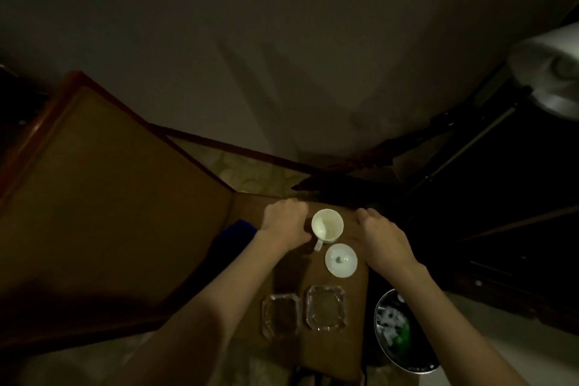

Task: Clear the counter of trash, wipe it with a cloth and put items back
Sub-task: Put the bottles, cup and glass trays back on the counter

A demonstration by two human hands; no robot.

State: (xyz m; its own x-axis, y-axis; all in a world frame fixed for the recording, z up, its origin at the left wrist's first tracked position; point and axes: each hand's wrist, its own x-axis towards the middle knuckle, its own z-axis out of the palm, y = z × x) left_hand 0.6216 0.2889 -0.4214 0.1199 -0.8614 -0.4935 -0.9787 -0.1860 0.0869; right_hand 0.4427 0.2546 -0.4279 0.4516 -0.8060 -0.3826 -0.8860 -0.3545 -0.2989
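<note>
A dim room. A large wooden chair [103, 197] stands left of a small tabletop [250, 210], and a bin [404, 329] with trash sits at its right edge. Both hands lie palm down on the far end, the left hand [286, 221] and right hand [380, 236] flanking a white cup [327, 226]; their fingers look relaxed, grasping nothing, though the fingertips are lost in shadow. Two glass ashtrays [326, 307] sit side by side nearer the person. A white lid [341, 260] lies just beside the cup's handle. A blue cloth [233, 238] shows under the left wrist.
</note>
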